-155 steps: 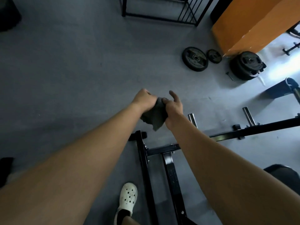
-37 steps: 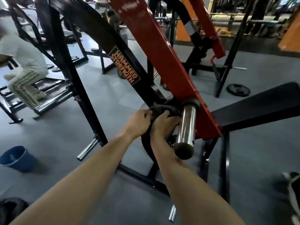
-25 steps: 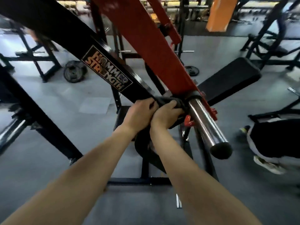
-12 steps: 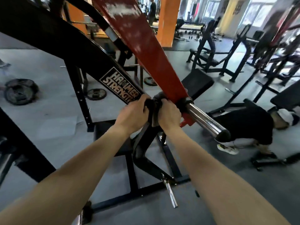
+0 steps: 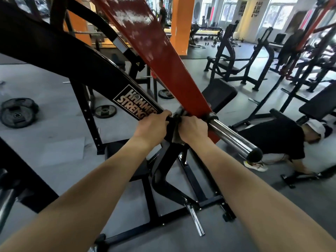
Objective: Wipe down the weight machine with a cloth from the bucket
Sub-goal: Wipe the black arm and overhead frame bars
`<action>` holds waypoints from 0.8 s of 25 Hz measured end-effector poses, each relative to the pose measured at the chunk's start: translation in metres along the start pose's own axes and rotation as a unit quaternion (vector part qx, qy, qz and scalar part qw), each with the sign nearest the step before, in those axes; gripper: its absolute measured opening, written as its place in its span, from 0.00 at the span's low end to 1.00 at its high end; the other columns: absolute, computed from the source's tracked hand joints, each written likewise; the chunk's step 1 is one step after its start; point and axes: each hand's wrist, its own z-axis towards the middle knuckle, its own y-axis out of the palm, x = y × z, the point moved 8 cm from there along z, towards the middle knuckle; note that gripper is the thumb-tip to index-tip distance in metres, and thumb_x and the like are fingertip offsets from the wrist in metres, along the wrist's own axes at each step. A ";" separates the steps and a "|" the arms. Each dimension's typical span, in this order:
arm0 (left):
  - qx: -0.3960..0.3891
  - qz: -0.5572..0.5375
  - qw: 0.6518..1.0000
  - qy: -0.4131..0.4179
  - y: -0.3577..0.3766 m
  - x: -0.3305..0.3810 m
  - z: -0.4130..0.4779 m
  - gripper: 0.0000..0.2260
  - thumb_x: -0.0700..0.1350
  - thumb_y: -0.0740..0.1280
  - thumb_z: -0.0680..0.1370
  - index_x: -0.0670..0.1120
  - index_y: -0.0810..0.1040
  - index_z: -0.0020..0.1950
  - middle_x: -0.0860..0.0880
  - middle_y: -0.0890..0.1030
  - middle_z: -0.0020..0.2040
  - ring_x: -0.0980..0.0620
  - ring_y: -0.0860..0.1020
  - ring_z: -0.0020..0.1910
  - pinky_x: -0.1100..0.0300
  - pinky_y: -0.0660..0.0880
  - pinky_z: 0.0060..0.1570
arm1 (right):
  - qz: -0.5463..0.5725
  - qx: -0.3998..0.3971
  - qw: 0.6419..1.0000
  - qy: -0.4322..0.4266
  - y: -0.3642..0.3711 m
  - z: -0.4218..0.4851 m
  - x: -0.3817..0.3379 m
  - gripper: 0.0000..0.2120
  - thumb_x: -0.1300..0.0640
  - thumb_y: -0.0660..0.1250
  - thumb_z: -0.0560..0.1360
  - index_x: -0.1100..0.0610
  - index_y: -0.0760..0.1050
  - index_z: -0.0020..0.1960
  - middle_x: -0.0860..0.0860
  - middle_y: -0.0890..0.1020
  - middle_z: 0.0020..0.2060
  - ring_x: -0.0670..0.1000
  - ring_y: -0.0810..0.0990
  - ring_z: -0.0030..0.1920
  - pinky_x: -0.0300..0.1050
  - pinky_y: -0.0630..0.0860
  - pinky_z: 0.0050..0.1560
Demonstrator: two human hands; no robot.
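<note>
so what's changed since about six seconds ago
The cloth, held in mid-air over the floor then, is now on the machine beside the chrome bar. Both the left hand and right hand grip it throughout, staying at that spot lately.

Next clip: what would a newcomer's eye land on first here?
The red arm slants down the middle to a chrome bar pointing lower right. At their joint, the left hand and right hand grip a dark cloth side by side. At right, a person in black is down on the floor.
</note>
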 end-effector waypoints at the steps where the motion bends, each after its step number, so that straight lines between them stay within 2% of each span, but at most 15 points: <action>1: -0.002 -0.003 1.000 0.002 0.000 -0.001 0.001 0.15 0.47 0.59 0.85 0.55 0.70 0.71 0.42 0.82 0.55 0.41 0.81 0.50 0.48 0.79 0.47 | -0.005 -0.008 1.000 -0.002 0.001 -0.001 -0.003 0.12 0.57 0.58 0.82 0.54 0.81 0.53 0.52 0.85 0.46 0.59 0.85 0.48 0.48 0.75 0.42; 4: 0.001 -0.013 1.000 0.004 0.000 -0.002 0.000 0.16 0.47 0.58 0.85 0.56 0.70 0.73 0.43 0.81 0.57 0.41 0.80 0.52 0.51 0.77 0.47 | -0.001 -0.019 1.000 -0.017 0.013 -0.022 -0.004 0.07 0.59 0.61 0.81 0.56 0.75 0.57 0.53 0.85 0.46 0.58 0.85 0.46 0.47 0.73 0.40; 6: 0.006 -0.019 1.000 0.006 0.002 -0.004 -0.001 0.16 0.47 0.58 0.85 0.57 0.70 0.73 0.43 0.81 0.58 0.41 0.80 0.52 0.50 0.77 0.48 | -0.003 -0.018 0.999 -0.028 0.017 -0.027 0.001 0.07 0.60 0.62 0.81 0.57 0.73 0.58 0.53 0.84 0.45 0.58 0.85 0.44 0.47 0.73 0.38; 12: 0.001 -0.025 1.000 -0.003 0.008 -0.006 -0.002 0.18 0.45 0.58 0.84 0.57 0.67 0.73 0.43 0.81 0.55 0.40 0.79 0.50 0.52 0.72 0.44 | -0.033 -0.041 0.999 -0.012 0.014 -0.017 -0.010 0.08 0.60 0.61 0.81 0.57 0.74 0.60 0.53 0.84 0.47 0.57 0.84 0.46 0.48 0.74 0.40; 16: -0.010 -0.036 0.999 -0.009 0.014 -0.007 -0.005 0.20 0.44 0.59 0.84 0.57 0.63 0.74 0.44 0.80 0.53 0.41 0.78 0.48 0.50 0.73 0.45 | -0.057 -0.038 0.997 -0.040 0.008 -0.026 -0.001 0.07 0.62 0.62 0.81 0.57 0.77 0.55 0.53 0.84 0.46 0.57 0.84 0.45 0.47 0.72 0.38; 20: -0.053 -0.018 0.998 -0.018 0.019 -0.010 0.000 0.27 0.39 0.63 0.80 0.61 0.59 0.74 0.43 0.79 0.54 0.42 0.77 0.48 0.50 0.72 0.43 | -0.020 -0.040 0.999 -0.019 0.001 0.002 -0.001 0.10 0.59 0.60 0.81 0.57 0.79 0.56 0.54 0.84 0.49 0.59 0.85 0.48 0.49 0.75 0.41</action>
